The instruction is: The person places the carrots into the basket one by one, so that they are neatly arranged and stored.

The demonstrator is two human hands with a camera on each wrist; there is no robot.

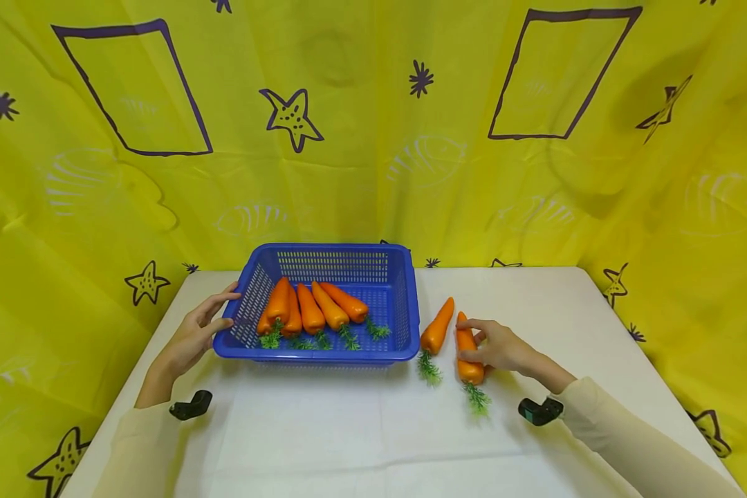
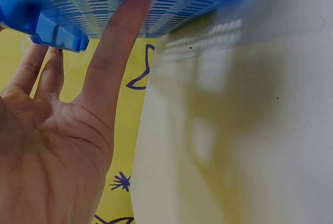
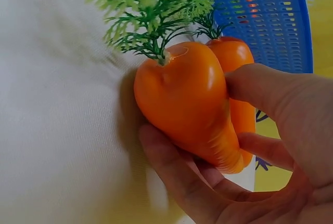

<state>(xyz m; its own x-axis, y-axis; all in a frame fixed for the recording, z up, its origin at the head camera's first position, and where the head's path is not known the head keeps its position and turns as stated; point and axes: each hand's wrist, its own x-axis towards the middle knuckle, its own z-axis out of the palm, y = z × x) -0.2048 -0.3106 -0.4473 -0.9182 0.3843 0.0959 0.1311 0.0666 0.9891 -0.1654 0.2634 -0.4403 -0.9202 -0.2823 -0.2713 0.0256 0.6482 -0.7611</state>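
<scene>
On the white table, my right hand (image 1: 494, 344) grips a glossy orange toy carrot (image 1: 467, 356) with thumb and fingers curled round its body. The green plastic leaves (image 3: 151, 16) of this carrot point toward me. Just left of it lies another toy carrot (image 1: 438, 328), close beside the held one in the right wrist view. A blue slotted basket (image 1: 348, 356) holds several more toy carrots (image 1: 311, 310), most with tips toward the back. My left hand (image 1: 193, 335) touches the basket's left side with extended fingers. In the left wrist view its thumb (image 2: 112, 57) lies straight against the outer wall.
A yellow curtain (image 1: 361, 187) with drawn stars and fish hangs behind and at both sides of the white table (image 1: 324, 429). The basket stands near the table's back edge, left of the loose carrots. A small black device (image 1: 540, 411) sits at each wrist.
</scene>
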